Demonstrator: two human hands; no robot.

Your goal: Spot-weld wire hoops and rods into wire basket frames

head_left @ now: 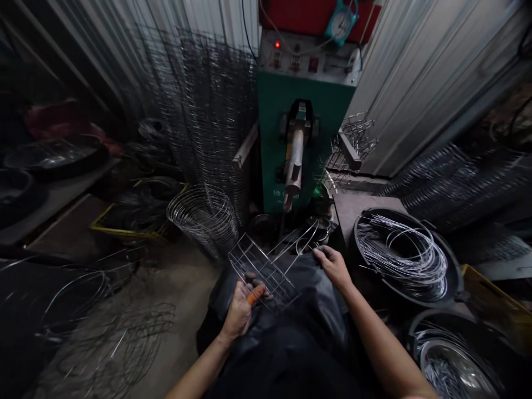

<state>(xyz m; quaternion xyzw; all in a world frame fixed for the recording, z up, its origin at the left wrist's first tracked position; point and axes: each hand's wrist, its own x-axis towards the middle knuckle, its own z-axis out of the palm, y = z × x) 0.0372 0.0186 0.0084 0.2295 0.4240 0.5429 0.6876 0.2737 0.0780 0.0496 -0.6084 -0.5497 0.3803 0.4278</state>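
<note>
- Wire grid frame sits tilted above the dark apron on the person's lap, its long rods reaching up and away toward the foot of the green spot welder.
- Left hand curls closed around the frame's near side, fingers wrapped onto the grid; orange tape or a guard covers one finger.
- Right hand is half open, its fingers on or just beside the rods; whether it truly grips them cannot be told.
- Step in hand looks like turning the frame over at the lap, right in front of the welder's electrode arm.
- Any shift of the frame calls for the left hand's grip, as the right's hold is unclear.
- Wire hoops fill a black tub at the right; a wire cylinder stands on the floor to the left, beside a yellow crate.
</note>
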